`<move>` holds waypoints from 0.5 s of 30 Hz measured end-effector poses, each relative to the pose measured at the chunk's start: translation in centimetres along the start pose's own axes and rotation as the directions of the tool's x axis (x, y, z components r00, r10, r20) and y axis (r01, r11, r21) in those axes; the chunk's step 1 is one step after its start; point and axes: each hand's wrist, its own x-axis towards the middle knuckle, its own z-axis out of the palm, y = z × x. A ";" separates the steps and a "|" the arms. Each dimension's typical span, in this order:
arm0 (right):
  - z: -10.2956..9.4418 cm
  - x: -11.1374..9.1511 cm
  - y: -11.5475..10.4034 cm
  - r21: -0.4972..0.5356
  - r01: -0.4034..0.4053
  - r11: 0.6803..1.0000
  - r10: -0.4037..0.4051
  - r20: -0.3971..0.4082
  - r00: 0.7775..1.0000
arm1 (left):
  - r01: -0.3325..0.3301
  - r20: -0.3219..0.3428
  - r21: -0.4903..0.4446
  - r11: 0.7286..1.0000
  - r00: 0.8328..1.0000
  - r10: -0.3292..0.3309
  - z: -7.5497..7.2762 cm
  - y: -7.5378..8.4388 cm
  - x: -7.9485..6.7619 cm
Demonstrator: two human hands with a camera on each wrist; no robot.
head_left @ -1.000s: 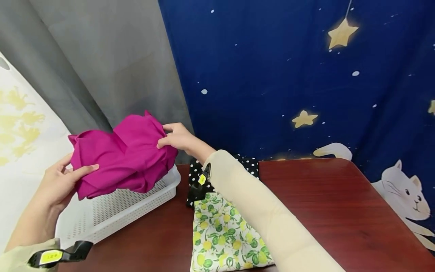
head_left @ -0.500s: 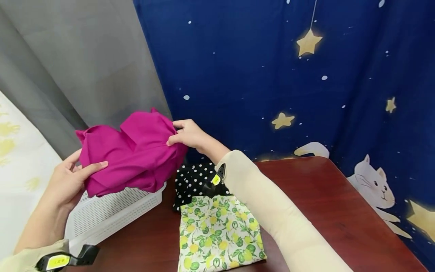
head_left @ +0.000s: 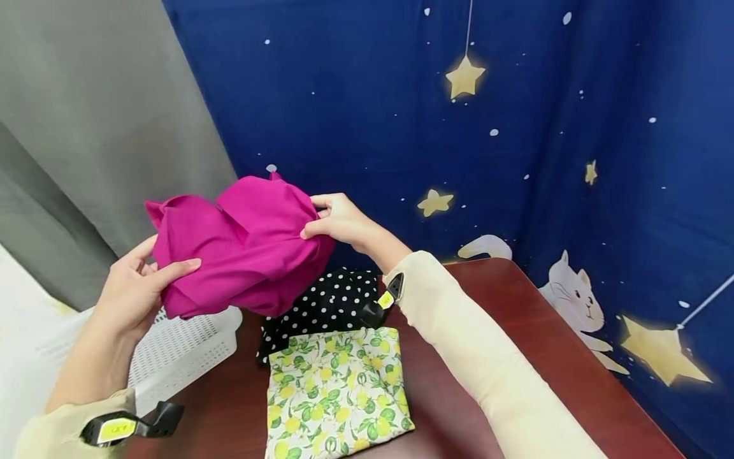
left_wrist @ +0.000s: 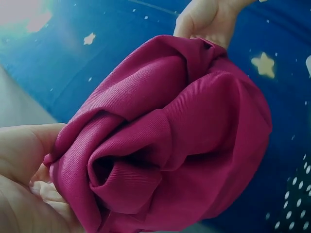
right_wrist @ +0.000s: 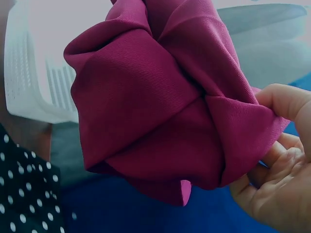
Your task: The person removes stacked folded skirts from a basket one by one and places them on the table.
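Note:
A bunched magenta cloth [head_left: 241,248] hangs in the air between both hands, above the table's left part. My left hand [head_left: 129,287] pinches its left side, thumb on top and fingers behind. At the right side, my right hand [head_left: 344,223] pinches it between thumb and fingers. The left wrist view shows the magenta cloth [left_wrist: 170,131] in loose rolled folds; whether it is a garment cannot be told. Below lie a folded lemon-print cloth [head_left: 338,389] and, behind it, a black cloth with white dots [head_left: 338,299].
A white perforated basket [head_left: 189,350] stands at the left of the dark red table [head_left: 459,408], partly hidden by the left arm and magenta cloth. Behind hang a grey curtain [head_left: 115,95] and a blue starry curtain [head_left: 355,95].
The head view has turned right. Both hands, still gripping the magenta cloth, have moved rightward from above the basket, and the cloth now overlaps the dotted cloth in view.

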 end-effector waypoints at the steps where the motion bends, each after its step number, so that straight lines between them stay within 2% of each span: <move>1: -0.3 -0.2 0.0 -0.001 0.001 1.000 -0.001 -0.012 1.000 | 0.004 0.007 -0.008 1.000 1.000 -0.004 0.3 0.0 0.3; 6: -2.2 -1.5 0.2 -0.007 0.005 1.000 -0.005 -0.082 0.997 | 0.034 0.030 0.020 0.999 0.999 -0.035 2.3 -0.3 1.5; 11: -3.7 -2.5 0.6 -0.014 0.003 1.000 -0.005 -0.118 0.993 | 0.044 0.045 0.063 0.997 0.998 -0.047 3.9 -0.6 2.1; 15: -4.8 -3.2 0.7 -0.023 -0.006 1.000 0.003 -0.138 0.990 | 0.045 0.065 0.059 0.997 0.997 -0.049 5.1 -1.1 2.2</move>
